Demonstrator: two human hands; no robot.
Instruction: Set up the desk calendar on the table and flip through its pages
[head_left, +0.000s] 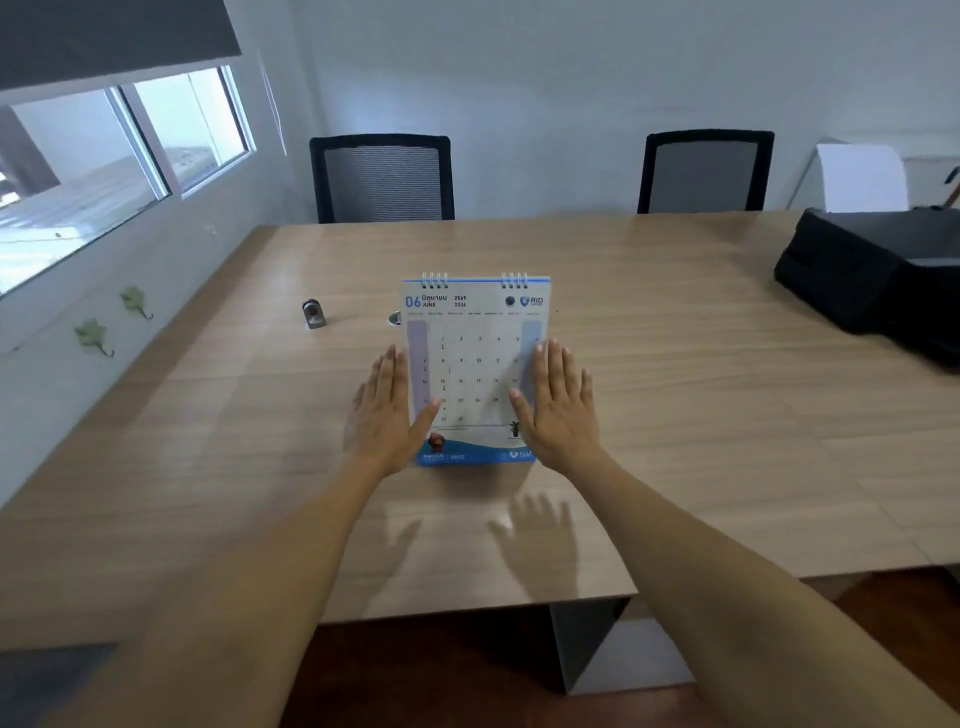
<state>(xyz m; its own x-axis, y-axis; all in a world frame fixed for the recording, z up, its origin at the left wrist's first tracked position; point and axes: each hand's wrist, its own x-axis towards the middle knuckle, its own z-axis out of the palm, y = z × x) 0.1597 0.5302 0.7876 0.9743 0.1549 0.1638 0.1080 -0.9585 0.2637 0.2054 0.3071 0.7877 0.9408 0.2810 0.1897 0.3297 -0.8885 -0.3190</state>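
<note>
A: Where is the calendar (475, 364)?

B: It stands upright on the bench (675, 374), in the middle of the frame. The open page shows "06 JUNE", and two sets of wire rings are at its top edge.

A: And the hands?

B: The left hand (387, 415) is at the left edge of the calendar and the right hand (558, 405) is at the right edge. Both are flat, with the fingers (550, 364) stretched out and close together. The thumbs lie over the lower part of the page. The hands grip nothing; whether the palms touch the edges, I cannot tell.

A: What else is on the bench?

B: A small metal object (313, 313) is left of the calendar, a little apart. A black printer (878, 280) is at the right edge of the frame. Two black chairs (382, 179) stand behind the bench, in the upper part of the frame.
</note>
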